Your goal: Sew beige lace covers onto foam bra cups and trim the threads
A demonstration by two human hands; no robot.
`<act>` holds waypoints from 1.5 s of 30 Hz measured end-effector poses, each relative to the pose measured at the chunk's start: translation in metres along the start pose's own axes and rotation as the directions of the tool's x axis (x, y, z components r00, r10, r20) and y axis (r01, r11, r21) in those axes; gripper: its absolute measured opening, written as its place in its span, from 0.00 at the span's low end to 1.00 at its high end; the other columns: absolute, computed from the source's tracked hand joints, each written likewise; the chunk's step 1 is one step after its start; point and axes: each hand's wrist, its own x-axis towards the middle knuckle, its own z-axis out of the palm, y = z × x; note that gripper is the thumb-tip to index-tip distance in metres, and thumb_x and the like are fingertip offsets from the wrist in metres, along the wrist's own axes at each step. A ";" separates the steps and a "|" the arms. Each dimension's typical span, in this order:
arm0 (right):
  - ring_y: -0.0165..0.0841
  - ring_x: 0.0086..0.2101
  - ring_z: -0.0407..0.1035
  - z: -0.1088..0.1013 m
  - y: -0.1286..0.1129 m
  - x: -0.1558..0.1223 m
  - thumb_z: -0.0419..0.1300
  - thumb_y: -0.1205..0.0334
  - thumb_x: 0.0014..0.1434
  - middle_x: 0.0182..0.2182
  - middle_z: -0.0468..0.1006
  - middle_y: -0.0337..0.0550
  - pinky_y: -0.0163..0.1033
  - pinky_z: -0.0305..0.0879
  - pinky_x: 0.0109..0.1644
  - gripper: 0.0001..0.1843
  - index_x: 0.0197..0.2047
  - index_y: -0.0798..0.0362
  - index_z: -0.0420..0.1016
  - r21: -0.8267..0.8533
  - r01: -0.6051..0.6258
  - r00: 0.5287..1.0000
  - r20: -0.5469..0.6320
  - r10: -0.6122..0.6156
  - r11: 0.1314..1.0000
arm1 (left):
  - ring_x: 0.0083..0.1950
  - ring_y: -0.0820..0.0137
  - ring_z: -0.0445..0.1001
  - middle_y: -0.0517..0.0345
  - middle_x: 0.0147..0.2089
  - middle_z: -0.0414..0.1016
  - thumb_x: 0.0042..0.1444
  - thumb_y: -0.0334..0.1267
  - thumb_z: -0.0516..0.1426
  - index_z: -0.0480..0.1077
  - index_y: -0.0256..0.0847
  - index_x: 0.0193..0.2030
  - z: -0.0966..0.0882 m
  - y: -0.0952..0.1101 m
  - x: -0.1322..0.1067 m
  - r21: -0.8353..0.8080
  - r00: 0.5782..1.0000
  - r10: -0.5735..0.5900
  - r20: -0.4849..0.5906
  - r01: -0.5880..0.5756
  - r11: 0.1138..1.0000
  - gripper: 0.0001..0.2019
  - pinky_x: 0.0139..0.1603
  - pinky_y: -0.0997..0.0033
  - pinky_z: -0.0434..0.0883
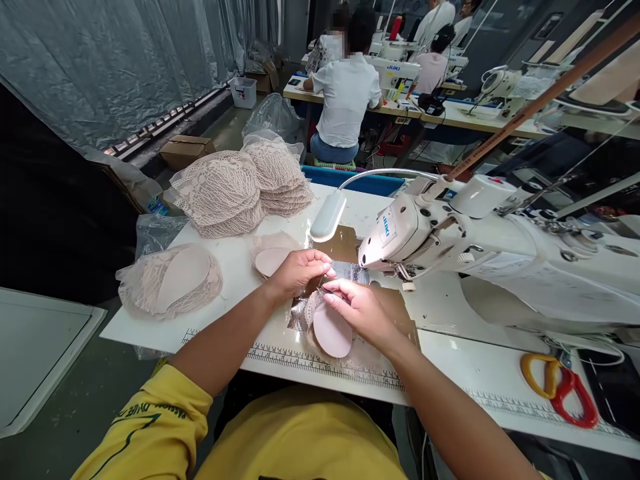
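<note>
A pale pink bra cup with lace round its edge point(333, 332) lies on the table just in front of the sewing machine point(395, 233). My right hand point(357, 308) is closed, thumb and fingers pinching the cup's upper edge. My left hand point(303, 270) is closed in a pinch just above it, close to the needle area; what its fingertips hold is too small to make out. Behind my left hand rests another lace-edged cup point(270, 259), partly covered by the hand. More lace with a smooth cup on top point(184, 277) sits at the table's left.
Tall stacks of lace cups point(220, 190) stand at the back left. A lamp head point(327, 215) hangs over the table beside the machine. Scissors with yellow and red handles point(573, 397) lie at the right. A person in a white shirt point(347, 97) sits at another table ahead.
</note>
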 end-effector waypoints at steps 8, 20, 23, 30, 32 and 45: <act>0.35 0.42 0.73 0.008 -0.002 0.000 0.54 0.61 0.61 0.41 0.80 0.41 0.41 0.67 0.48 0.10 0.42 0.50 0.76 0.000 0.041 0.999 0.013 -0.041 0.999 | 0.34 0.72 0.75 0.54 0.31 0.76 0.49 0.35 0.63 0.70 0.33 0.34 0.000 -0.002 0.000 0.034 0.999 0.036 0.000 -0.036 0.999 0.08 0.38 0.72 0.71; 0.44 0.39 0.72 -0.049 0.070 -0.030 0.53 0.60 0.61 0.39 0.80 0.50 0.45 0.66 0.39 0.15 0.48 0.52 0.77 -0.698 -0.167 0.977 -0.212 0.023 0.696 | 0.32 0.71 0.69 0.61 0.33 0.70 0.44 0.38 0.63 0.69 0.38 0.43 -0.025 0.017 -0.010 0.805 0.951 -0.246 0.187 -0.005 0.593 0.17 0.30 0.75 0.62; 0.44 0.43 0.69 -0.056 0.070 -0.036 0.53 0.62 0.62 0.42 0.78 0.51 0.45 0.65 0.43 0.14 0.45 0.53 0.78 -0.721 -0.022 0.976 -0.166 -0.142 0.693 | 0.27 0.74 0.62 0.64 0.26 0.63 0.45 0.35 0.58 0.65 0.39 0.29 -0.018 0.012 -0.010 0.871 0.908 -0.304 0.287 -0.116 0.477 0.06 0.26 0.76 0.57; 0.36 0.39 0.67 -0.044 0.045 -0.028 0.53 0.62 0.63 0.38 0.75 0.46 0.40 0.59 0.42 0.12 0.45 0.52 0.74 -0.588 0.280 0.960 0.165 -0.227 0.759 | 0.27 0.75 0.62 0.65 0.26 0.63 0.46 0.34 0.56 0.65 0.38 0.30 0.006 0.015 0.015 0.886 0.896 -0.299 0.327 -0.180 0.428 0.05 0.25 0.78 0.57; 0.34 0.34 0.66 -0.038 0.049 -0.025 0.53 0.62 0.63 0.31 0.75 0.44 0.38 0.57 0.38 0.11 0.36 0.53 0.76 -0.610 0.232 0.972 0.177 -0.156 0.758 | 0.27 0.74 0.65 0.64 0.27 0.67 0.45 0.33 0.56 0.68 0.37 0.33 0.007 0.017 0.029 0.899 0.902 -0.299 0.312 -0.179 0.399 0.06 0.26 0.78 0.60; 0.28 0.26 0.60 -0.034 0.061 -0.034 0.54 0.59 0.62 0.19 0.67 0.37 0.35 0.48 0.31 0.21 0.18 0.54 0.62 -0.439 0.190 0.982 0.093 -0.167 0.878 | 0.42 0.65 0.72 0.51 0.43 0.73 0.57 0.32 0.51 0.70 0.37 0.45 0.032 0.017 0.030 0.946 0.938 0.137 0.317 -0.322 0.019 0.11 0.43 0.68 0.68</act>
